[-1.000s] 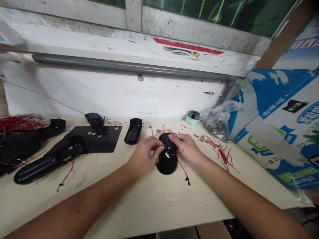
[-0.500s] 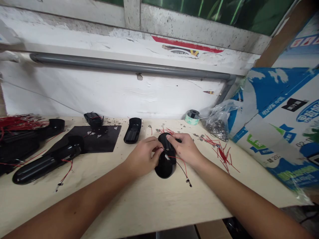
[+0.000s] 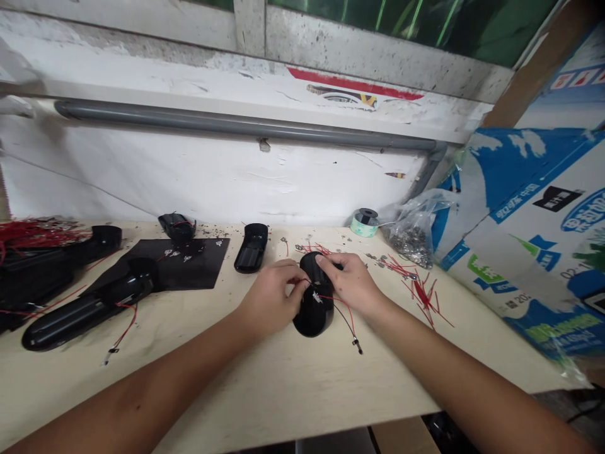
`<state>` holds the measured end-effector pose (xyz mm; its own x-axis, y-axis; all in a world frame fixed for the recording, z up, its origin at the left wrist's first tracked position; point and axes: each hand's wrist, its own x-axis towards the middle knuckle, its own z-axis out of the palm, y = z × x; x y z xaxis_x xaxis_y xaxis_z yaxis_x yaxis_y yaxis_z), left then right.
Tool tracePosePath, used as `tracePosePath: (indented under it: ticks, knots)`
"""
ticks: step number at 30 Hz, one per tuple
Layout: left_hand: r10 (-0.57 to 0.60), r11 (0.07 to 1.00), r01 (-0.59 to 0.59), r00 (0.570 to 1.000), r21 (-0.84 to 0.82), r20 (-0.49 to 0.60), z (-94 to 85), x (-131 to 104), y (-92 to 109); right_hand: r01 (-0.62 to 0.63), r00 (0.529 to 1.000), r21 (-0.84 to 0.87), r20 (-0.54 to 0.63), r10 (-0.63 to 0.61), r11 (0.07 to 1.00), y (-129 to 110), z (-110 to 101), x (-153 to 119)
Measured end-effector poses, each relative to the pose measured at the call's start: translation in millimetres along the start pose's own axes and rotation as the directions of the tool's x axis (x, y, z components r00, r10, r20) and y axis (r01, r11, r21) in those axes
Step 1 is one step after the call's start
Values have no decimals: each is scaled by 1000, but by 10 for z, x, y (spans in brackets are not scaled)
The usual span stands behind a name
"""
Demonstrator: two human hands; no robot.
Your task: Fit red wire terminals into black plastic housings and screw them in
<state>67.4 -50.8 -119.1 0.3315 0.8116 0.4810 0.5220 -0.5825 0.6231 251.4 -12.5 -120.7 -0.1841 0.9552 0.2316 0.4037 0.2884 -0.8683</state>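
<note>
A black plastic housing (image 3: 314, 317) with a rounded, hollow end lies on the table in front of me. My right hand (image 3: 350, 277) grips its far end, thumb on top. Pinched between the thumb and fingertips of my left hand (image 3: 276, 292) is a thin wire (image 3: 306, 280) over the middle of the housing. Close to those fingertips sits a small metal terminal (image 3: 316, 295). Red and black wires (image 3: 348, 306) run out on the right to a small switch-like part (image 3: 357, 345) on the table. The far part of the housing is partly hidden by my hands.
Another black housing (image 3: 251, 248) stands behind my left hand. A longer housing with wires (image 3: 89, 304) lies left, by a black mat (image 3: 203, 265). Red wires (image 3: 425, 296) and a bag of metal parts (image 3: 411, 236) are right, near a tape roll (image 3: 363, 222) and a carton (image 3: 534, 252).
Almost nothing differs. The left fingertips have shifted very slightly at the wire, and the right hand keeps its hold on the housing.
</note>
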Motion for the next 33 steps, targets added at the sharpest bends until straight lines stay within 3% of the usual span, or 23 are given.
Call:
tracePosePath:
  ticks: [6, 11, 13, 19, 33]
  knots:
    - [-157, 963, 147, 987, -228, -27, 43, 36, -72, -92, 995, 120, 39, 87, 989, 157, 5, 58]
    - [-268, 912, 261, 963, -317, 20, 37, 60, -66, -122, 992, 180, 66, 112, 976, 137, 4, 63]
    - [-251, 924, 249, 967, -289, 29, 27, 58, -67, -110, 993, 141, 53, 104, 984, 96, -2, 53]
    - [-41, 996, 45, 998, -83, 55, -17, 37, -66, -18, 1000, -54, 2, 19, 998, -18, -7, 7]
    - [-111, 975, 114, 994, -189, 26, 13, 38, -81, -46, 999, -9, 11, 46, 999, 27, -21, 26]
